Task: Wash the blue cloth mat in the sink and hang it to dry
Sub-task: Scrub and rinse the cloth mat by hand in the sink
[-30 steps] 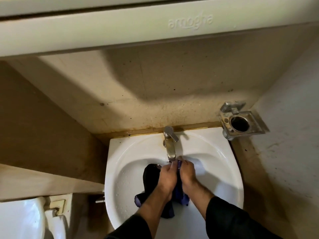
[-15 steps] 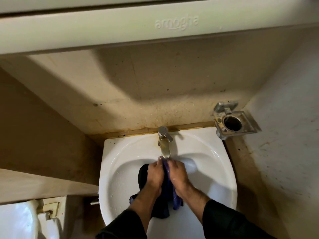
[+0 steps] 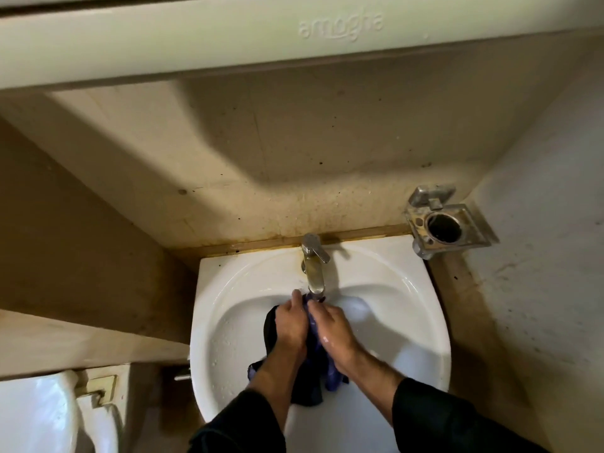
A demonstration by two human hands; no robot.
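The blue cloth mat (image 3: 318, 361) is bunched up, wet and dark, in the white sink (image 3: 421, 322), right under the spout of the metal tap (image 3: 314, 273). My left hand (image 3: 291, 325) grips the mat's left side. My right hand (image 3: 333, 331) grips its right side. Both hands press together just below the spout, with the mat squeezed between them. The mat's loose ends hang down toward me between my forearms. Much of the cloth is hidden under my hands.
A metal holder (image 3: 447, 228) is fixed to the wall at the sink's back right. A white cabinet (image 3: 294, 37) overhangs the sink. A toilet cistern (image 3: 42, 413) stands at the lower left. Walls close in on both sides.
My hands have stayed together under the tap, shifting slightly against each other on the mat. The camera view has drifted a little.
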